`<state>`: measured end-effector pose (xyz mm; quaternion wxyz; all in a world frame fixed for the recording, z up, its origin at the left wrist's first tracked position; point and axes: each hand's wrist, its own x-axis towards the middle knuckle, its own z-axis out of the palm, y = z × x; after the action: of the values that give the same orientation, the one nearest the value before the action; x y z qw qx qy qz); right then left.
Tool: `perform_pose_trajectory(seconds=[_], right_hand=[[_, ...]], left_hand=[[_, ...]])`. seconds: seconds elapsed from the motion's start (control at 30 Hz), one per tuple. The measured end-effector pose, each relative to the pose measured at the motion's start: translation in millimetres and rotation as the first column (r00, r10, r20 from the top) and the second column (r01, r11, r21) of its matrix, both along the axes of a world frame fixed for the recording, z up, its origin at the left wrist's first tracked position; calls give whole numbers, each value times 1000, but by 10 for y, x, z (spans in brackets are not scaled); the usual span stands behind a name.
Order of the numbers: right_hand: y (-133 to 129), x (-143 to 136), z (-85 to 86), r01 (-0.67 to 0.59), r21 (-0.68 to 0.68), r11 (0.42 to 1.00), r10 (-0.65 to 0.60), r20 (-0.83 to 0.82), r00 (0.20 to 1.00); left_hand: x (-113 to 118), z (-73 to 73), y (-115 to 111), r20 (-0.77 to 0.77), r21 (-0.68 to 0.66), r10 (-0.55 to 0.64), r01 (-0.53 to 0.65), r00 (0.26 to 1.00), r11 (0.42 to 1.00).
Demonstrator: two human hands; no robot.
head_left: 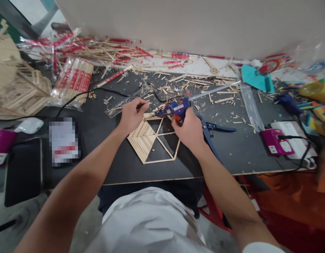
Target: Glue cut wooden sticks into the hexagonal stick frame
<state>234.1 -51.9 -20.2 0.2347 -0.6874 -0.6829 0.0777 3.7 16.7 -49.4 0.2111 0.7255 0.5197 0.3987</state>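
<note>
A hexagonal frame of thin wooden sticks [143,140] lies flat on the dark table. Its left sections are filled with parallel sticks, while the lower and right sections show bare table between the spokes. My right hand [190,130] is wrapped round a blue glue gun [179,108], whose nozzle points left over the frame's top edge. At the frame's upper left is my left hand [133,114], thumb and fingertips pinched together; whatever is between them is too small to make out.
Blue cutters [212,128] lie right of my right hand. Wood scraps and packaged chopsticks [72,80] lie behind and left. Two phones [24,170] [64,142] rest at left; a magenta adapter [277,141] is at right. A black cable crosses the back left.
</note>
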Motion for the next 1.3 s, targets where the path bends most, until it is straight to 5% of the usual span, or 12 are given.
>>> perform_pose_trajectory(seconds=[0.7,1.3], right_hand=[[-27,-57,-95,-116,-26,993,117,73,990],[-3,-16,-195,-136,100,986,129,74,989]], left_hand=[[10,-34,4,-35,19,-16,16,999,1000],[45,63,-42,-34,-79,2,-5,999,997]])
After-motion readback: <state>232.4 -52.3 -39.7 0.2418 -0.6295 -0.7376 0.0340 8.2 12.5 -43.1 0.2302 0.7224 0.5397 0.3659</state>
